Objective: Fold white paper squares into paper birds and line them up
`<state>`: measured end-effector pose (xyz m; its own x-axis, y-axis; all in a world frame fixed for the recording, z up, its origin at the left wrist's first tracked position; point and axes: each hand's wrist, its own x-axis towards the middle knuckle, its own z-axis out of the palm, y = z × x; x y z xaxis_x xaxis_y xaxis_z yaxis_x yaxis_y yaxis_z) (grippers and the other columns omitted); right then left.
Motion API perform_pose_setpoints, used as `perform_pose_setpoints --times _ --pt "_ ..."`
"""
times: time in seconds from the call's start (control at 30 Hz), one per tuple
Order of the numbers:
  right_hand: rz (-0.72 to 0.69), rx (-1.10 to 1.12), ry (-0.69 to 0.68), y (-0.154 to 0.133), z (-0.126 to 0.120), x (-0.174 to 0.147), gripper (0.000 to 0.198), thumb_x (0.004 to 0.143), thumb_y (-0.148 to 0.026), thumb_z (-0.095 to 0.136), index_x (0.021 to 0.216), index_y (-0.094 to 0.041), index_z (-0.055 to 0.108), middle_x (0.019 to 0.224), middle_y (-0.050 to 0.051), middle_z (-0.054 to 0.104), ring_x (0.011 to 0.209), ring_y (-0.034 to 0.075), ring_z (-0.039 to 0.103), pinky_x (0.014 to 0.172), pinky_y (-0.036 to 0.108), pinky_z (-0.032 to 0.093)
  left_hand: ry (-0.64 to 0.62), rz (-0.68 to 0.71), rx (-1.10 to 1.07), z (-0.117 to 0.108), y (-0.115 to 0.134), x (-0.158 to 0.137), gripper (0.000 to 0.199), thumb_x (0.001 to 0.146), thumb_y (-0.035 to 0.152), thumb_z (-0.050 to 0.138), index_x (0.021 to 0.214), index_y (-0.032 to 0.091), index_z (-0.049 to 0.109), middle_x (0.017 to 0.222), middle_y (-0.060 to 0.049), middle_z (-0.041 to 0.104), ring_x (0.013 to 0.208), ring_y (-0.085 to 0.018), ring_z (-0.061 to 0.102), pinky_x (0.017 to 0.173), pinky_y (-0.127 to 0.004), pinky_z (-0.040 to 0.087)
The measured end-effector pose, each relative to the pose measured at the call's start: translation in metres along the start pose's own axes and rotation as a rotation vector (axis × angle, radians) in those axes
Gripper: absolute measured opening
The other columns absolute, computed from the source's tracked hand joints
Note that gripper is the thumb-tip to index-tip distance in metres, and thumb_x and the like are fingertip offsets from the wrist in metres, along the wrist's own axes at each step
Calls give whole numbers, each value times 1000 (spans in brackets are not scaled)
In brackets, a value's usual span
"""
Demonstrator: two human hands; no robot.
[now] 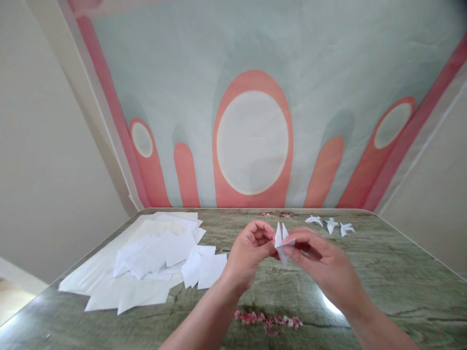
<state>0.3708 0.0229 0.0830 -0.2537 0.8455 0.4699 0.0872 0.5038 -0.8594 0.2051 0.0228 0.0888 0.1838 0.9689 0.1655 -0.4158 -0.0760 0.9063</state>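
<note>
Left hand (248, 253) and right hand (326, 262) pinch one folded paper (279, 239); three paper birds (331, 225) lie beyond the right hand.

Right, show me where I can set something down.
The widest bare patch is the tabletop right of the right hand, in front of the three paper figures. A smaller strip lies between the paper sheets and the left forearm. Crowded: the left side, under those sheets.

hands (250, 252) – 2 | held folded paper (278, 239) – 1 | paper figures (331, 225): 3
</note>
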Motion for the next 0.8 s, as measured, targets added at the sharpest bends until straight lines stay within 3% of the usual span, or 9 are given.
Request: perform_pose_setpoints --times 0.23,0.47,0.57,0.7,0.8 --pt "149 78 34 -3 -1 1 13 85 -35 64 90 -24 67 88 0 65 83 15 58 75 27 46 -6 -42 53 3 -1 -3 25 71 25 78 77 12 57 69 -1 61 61 -12 59 62 -26 49" --pt "242 193 42 -2 -1 3 17 86 -39 63 90 -22 65 79 -1 63 71 13 55 67 25 46 37 87 276 10 7 -10 39 71 13 75 104 17 54 82 -2 65 76 -14 62 72 -27 49" --pt "190 96 79 1 0 1 14 86 -36 63 90 -23 64 83 0 64 76 14 58 69 26 46 48 69 371 14 9 -13 38 75 15 72 109 17 54 84 -3 68 77 -15 64 73 -27 48" --pt "-67 -109 120 3 1 -3 5 87 -28 62 90 -25 65 93 2 64 88 17 60 78 28 45 90 14 344 14 10 -13 23 78 24 71 94 12 59 74 -4 67 67 -13 61 66 -25 47" --pt "-195 -198 100 2 0 -5 10 87 -21 61 93 -27 66 99 1 63 94 16 59 84 28 44 95 -4 268 11 13 -11 24 76 27 73 89 10 61 69 -3 66 63 -12 60 65 -25 48"
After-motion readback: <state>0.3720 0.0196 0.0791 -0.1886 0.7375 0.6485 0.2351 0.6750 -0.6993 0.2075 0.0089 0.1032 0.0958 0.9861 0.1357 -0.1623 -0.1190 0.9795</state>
